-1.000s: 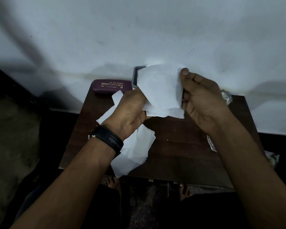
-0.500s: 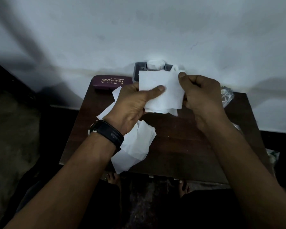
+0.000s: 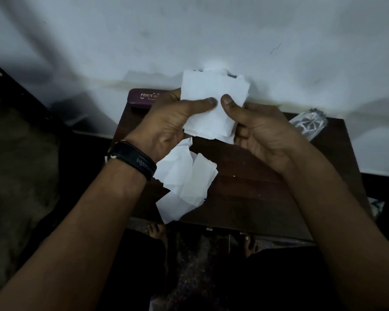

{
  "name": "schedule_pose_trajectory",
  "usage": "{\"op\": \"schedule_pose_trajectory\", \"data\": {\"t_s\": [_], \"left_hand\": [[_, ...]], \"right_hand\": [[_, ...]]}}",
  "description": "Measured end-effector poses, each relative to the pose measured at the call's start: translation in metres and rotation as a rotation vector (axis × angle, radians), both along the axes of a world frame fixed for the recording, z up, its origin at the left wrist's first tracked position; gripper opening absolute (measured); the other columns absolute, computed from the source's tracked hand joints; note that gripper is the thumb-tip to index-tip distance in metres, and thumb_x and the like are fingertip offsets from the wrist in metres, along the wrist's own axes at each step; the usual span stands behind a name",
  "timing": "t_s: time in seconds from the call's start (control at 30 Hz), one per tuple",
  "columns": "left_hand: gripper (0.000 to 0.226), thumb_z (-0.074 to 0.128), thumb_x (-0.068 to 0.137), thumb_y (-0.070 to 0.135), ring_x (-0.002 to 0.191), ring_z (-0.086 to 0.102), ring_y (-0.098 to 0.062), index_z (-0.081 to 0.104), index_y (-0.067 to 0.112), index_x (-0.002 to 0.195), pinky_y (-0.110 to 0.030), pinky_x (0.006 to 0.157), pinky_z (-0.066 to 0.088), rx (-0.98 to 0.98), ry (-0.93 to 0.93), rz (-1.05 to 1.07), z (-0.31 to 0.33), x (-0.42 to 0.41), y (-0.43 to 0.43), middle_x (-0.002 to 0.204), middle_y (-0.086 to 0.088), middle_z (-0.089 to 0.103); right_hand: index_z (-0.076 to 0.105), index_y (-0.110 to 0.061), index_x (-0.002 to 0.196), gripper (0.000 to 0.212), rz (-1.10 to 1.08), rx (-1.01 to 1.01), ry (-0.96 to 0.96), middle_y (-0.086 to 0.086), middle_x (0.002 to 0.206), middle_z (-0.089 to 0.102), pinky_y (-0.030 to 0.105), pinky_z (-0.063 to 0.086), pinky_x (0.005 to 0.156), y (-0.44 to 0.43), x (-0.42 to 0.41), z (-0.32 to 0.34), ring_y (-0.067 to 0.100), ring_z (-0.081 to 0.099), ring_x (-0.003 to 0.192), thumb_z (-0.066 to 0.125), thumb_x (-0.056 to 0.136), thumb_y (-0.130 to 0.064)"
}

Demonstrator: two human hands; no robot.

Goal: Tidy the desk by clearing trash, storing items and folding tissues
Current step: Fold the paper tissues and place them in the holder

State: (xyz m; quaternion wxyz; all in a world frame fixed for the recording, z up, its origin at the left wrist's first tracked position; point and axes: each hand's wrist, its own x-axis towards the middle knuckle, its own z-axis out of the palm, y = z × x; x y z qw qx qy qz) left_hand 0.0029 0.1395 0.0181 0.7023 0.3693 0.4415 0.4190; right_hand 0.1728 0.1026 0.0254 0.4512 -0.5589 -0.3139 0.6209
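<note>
While loose tissues (image 3: 184,182) lie on the table (image 3: 256,191), the left hand (image 3: 169,124) and right hand (image 3: 261,133) pinch a folded tissue (image 3: 213,97) above it.

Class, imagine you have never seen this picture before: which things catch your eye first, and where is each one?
First, the white tissue held up in the middle, pinched by the left hand and the right hand, thumbs nearly meeting. Below it, loose tissues lie on the dark desk near its front edge. A maroon glasses case sits at the back left by the wall.
</note>
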Motion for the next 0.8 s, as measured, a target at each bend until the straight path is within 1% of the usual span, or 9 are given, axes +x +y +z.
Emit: {"op": "schedule_pose_trajectory", "data": {"t_s": [0.13, 0.23, 0.33, 0.4, 0.47, 0.57, 0.63, 0.73, 0.8], "left_hand": [[0.038, 0.075, 0.087, -0.001, 0.107, 0.075, -0.029, 0.069, -0.003, 0.124, -0.043, 0.087, 0.063, 0.007, 0.044, 0.015, -0.003, -0.001, -0.001, 0.119, -0.015, 0.075], [0.036, 0.077, 0.085, -0.001, 0.104, 0.076, -0.027, 0.07, 0.0, 0.121, -0.041, 0.086, 0.063, -0.008, 0.045, 0.007, 0.0, -0.001, -0.002, 0.116, -0.015, 0.077], [0.033, 0.08, 0.082, -0.002, 0.099, 0.078, -0.025, 0.073, 0.001, 0.115, -0.039, 0.083, 0.064, -0.02, 0.128, 0.026, -0.001, -0.007, -0.002, 0.109, -0.012, 0.079], [0.026, 0.083, 0.08, 0.0, 0.092, 0.078, -0.019, 0.076, 0.008, 0.103, -0.036, 0.081, 0.064, 0.029, 0.28, 0.067, -0.002, -0.02, 0.002, 0.1, -0.007, 0.08], [0.022, 0.085, 0.077, 0.0, 0.081, 0.078, -0.014, 0.075, 0.014, 0.091, -0.033, 0.074, 0.064, 0.074, 0.407, 0.196, -0.001, -0.039, 0.01, 0.091, -0.001, 0.079], [0.019, 0.085, 0.075, -0.001, 0.082, 0.079, -0.021, 0.077, 0.01, 0.087, -0.043, 0.074, 0.066, 0.064, 0.304, 0.484, 0.001, -0.069, 0.022, 0.088, -0.002, 0.08], [0.027, 0.084, 0.077, 0.0, 0.082, 0.079, -0.021, 0.076, 0.004, 0.102, -0.042, 0.069, 0.065, 0.037, 0.21, 0.608, -0.001, -0.086, 0.027, 0.092, -0.004, 0.08], [0.035, 0.082, 0.081, 0.004, 0.091, 0.078, -0.024, 0.072, 0.0, 0.115, -0.036, 0.066, 0.064, -0.051, 0.094, 0.59, -0.005, -0.104, 0.03, 0.111, -0.011, 0.077], [0.032, 0.083, 0.08, 0.007, 0.101, 0.076, -0.027, 0.073, 0.002, 0.109, -0.04, 0.078, 0.065, -0.075, 0.104, 0.539, -0.006, -0.107, 0.03, 0.118, -0.013, 0.076]], "right_hand": [[0.073, -0.004, 0.112, 0.024, -0.131, 0.038, 0.015, 0.009, 0.108, 0.079, 0.036, 0.064, 0.084, 0.003, -0.002, -0.003, 0.021, 0.077, 0.098, 0.076, 0.087, -0.005], [0.075, -0.013, 0.107, 0.022, -0.108, 0.115, -0.057, 0.005, 0.107, 0.079, 0.037, 0.063, 0.086, 0.002, -0.005, -0.003, 0.017, 0.076, 0.098, 0.077, 0.087, -0.006], [0.074, -0.018, 0.109, 0.022, -0.026, 0.095, -0.135, 0.001, 0.107, 0.079, 0.042, 0.064, 0.083, 0.003, -0.008, -0.004, 0.019, 0.076, 0.101, 0.079, 0.087, -0.018], [0.071, -0.017, 0.113, 0.031, 0.111, 0.017, -0.381, -0.002, 0.106, 0.077, 0.039, 0.064, 0.084, 0.003, -0.007, -0.009, 0.02, 0.075, 0.101, 0.079, 0.087, -0.033], [0.07, -0.019, 0.118, 0.04, 0.287, 0.085, -0.809, -0.006, 0.111, 0.073, 0.035, 0.059, 0.091, -0.001, -0.007, -0.021, 0.014, 0.071, 0.103, 0.077, 0.087, -0.044], [0.069, -0.015, 0.125, 0.034, 0.404, 0.595, -1.274, 0.003, 0.122, 0.067, 0.042, 0.054, 0.093, -0.005, -0.018, -0.042, 0.025, 0.063, 0.112, 0.071, 0.092, -0.023], [0.068, -0.01, 0.126, 0.038, 0.417, 0.841, -1.537, 0.009, 0.124, 0.064, 0.047, 0.053, 0.093, -0.001, -0.033, -0.053, 0.032, 0.06, 0.114, 0.072, 0.087, -0.011], [0.056, -0.007, 0.141, 0.057, 0.409, 0.861, -1.765, 0.015, 0.147, 0.052, 0.05, 0.044, 0.107, 0.012, -0.05, -0.064, 0.035, 0.05, 0.135, 0.068, 0.085, -0.006], [0.046, -0.004, 0.149, 0.063, 0.446, 0.81, -1.824, 0.016, 0.16, 0.038, 0.055, 0.036, 0.114, 0.016, -0.051, -0.069, 0.038, 0.039, 0.145, 0.059, 0.087, -0.004]]}}
